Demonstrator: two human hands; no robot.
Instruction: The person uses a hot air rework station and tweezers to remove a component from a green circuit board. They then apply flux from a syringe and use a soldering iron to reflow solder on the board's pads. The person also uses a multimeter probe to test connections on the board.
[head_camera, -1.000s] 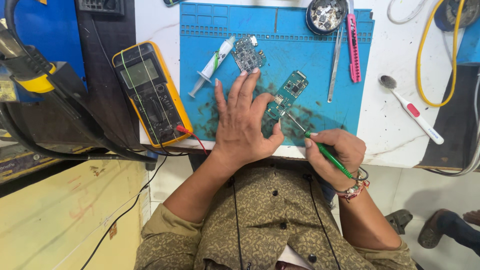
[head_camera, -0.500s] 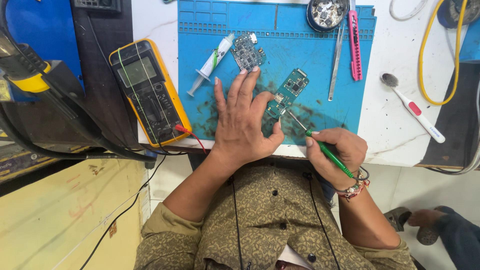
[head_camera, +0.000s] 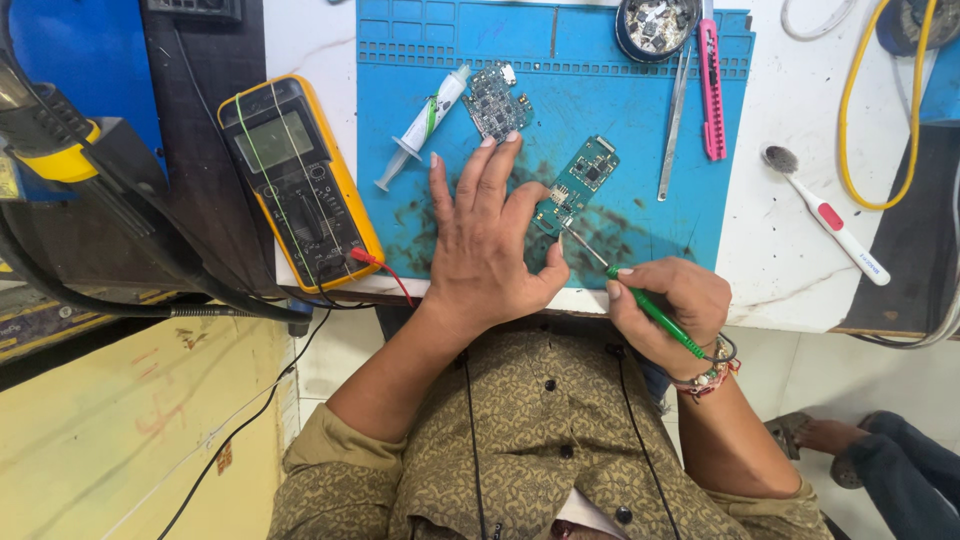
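My left hand (head_camera: 487, 245) lies flat on the blue work mat (head_camera: 640, 100), fingers spread, its thumb side against the lower end of a green circuit board (head_camera: 578, 182). My right hand (head_camera: 668, 308) grips a green-handled tool (head_camera: 650, 310) like a pen; its thin metal tip touches the board's lower end. A second, darker circuit board (head_camera: 496, 100) lies above my left fingers, beside a white syringe (head_camera: 425, 125).
A yellow multimeter (head_camera: 298, 180) with a red lead sits left of the mat. Metal tweezers (head_camera: 676, 118), a pink cutter (head_camera: 711, 85) and a round parts tin (head_camera: 655, 22) lie at the mat's upper right. A toothbrush (head_camera: 830, 215) and yellow cable (head_camera: 855, 110) are farther right.
None of the hands or tools has visibly shifted on the mat; only the camera view moved slightly.
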